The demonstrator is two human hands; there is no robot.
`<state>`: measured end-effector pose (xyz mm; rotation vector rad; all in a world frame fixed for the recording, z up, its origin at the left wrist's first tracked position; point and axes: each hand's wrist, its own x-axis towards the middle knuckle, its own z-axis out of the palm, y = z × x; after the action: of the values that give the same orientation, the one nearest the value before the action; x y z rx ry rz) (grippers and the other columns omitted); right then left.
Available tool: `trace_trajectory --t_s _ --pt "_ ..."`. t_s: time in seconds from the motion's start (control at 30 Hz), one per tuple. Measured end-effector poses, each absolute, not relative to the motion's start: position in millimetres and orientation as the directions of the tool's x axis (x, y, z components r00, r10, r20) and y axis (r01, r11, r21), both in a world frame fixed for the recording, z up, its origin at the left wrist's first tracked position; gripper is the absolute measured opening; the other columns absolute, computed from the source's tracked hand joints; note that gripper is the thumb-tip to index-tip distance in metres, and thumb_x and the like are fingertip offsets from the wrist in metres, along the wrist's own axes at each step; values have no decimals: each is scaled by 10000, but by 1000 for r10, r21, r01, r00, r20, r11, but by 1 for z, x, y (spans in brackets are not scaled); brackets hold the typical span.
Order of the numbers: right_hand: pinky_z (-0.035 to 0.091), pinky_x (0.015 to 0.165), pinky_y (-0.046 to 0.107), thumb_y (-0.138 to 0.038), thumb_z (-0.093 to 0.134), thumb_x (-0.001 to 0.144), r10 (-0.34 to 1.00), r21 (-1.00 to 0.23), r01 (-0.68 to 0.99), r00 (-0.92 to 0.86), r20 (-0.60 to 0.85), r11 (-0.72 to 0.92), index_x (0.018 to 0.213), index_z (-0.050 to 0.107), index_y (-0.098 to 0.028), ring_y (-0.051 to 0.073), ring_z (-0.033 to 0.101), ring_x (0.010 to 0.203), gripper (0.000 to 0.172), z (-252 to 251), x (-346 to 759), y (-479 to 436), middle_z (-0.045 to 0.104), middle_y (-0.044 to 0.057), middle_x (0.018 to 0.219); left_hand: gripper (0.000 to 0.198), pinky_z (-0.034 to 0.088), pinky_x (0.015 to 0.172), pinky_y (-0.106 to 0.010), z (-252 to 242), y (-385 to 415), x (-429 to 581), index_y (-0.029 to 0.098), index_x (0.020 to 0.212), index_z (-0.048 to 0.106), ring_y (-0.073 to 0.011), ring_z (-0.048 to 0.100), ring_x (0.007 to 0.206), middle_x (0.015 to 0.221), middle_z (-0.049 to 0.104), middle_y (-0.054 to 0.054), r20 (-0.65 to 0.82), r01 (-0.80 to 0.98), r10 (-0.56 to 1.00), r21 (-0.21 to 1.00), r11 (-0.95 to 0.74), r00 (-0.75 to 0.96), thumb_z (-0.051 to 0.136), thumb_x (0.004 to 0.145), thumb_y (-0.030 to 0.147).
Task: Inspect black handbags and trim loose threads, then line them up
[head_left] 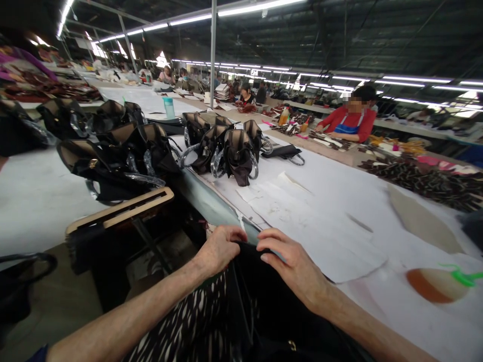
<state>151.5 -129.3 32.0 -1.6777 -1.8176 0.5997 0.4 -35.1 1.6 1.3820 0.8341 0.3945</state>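
A black handbag [279, 296] lies close against my body, its upper edge raised and a small gold fitting showing low on it. My left hand [221, 247] is closed, thumb and fingers pinching that edge at its left end. Curled over the same edge, a short gap to the right, are the fingers of my right hand [289, 259]. Most of the bag's lower part is dark, so its details are hard to make out. Black cloth with white flecks [188, 322] shows under my left forearm.
Several black handbags [237, 156] with plastic-wrapped handles stand on the white-covered table [302, 216] ahead; more [101, 163] stand to the left. A wooden-edged slotted stand [121, 211] is at front left. A bottle of amber liquid [437, 285] lies at right. A co-worker in red [350, 120] sits across the table.
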Motion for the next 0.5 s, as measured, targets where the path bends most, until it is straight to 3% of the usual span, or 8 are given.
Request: trace_trajectory --t_s 0.5 --pt "433 829 260 -97 516 791 993 -582 804 -94 78 122 910 650 -246 148 542 930 234 34 151 -129 567 10 1057 289 348 499 -193 8 -40 2 123 698 579 -101 495 527 589 585 15 -262 188 689 965 183 675 401 495 20"
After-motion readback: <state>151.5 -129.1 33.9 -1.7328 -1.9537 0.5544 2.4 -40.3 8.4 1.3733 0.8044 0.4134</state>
